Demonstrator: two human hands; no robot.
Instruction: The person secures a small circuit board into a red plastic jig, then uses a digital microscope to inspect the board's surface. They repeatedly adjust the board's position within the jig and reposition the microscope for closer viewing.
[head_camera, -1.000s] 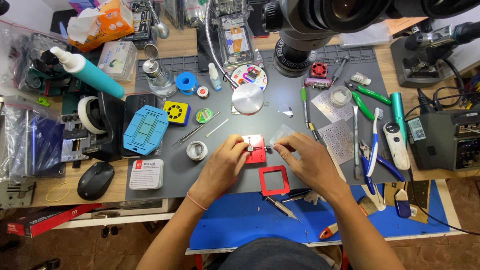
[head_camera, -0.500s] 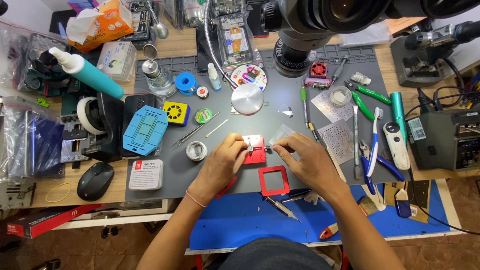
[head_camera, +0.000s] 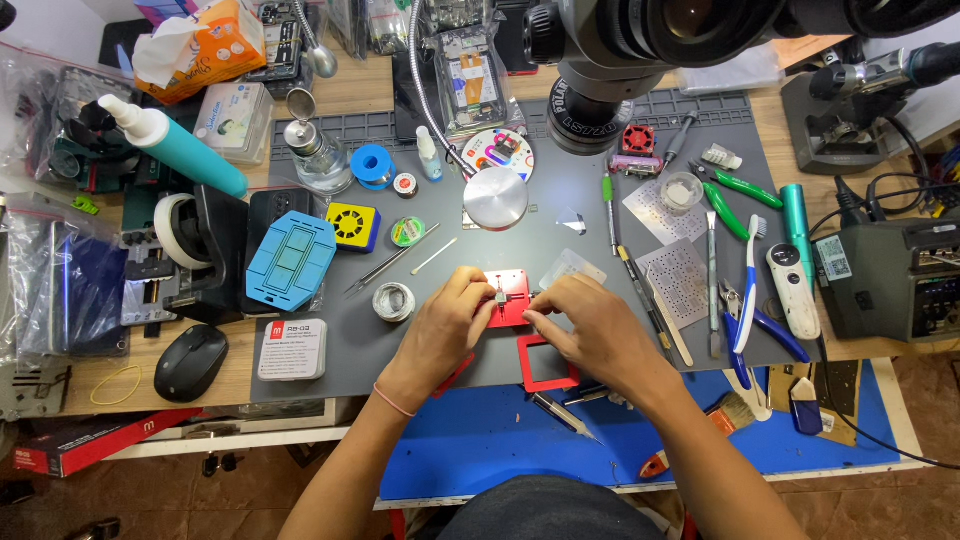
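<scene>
Small-electronics repair bench, a workshop rather than a home desk. Landmark: the grey work mat (head_camera: 400, 350) covering the wooden table. A microscope (head_camera: 640, 40) hangs over the mat's far edge. Right of the mat sits a soldering station (head_camera: 885, 280). On the mat's right half lie tweezers (head_camera: 712, 270), green-handled cutters (head_camera: 745, 190) and metal stencils (head_camera: 680, 280). Near the mat's middle, a solder reel (head_camera: 393, 300). Left of the mat, a tape roll (head_camera: 175, 230) and a computer mouse (head_camera: 190, 362).
</scene>
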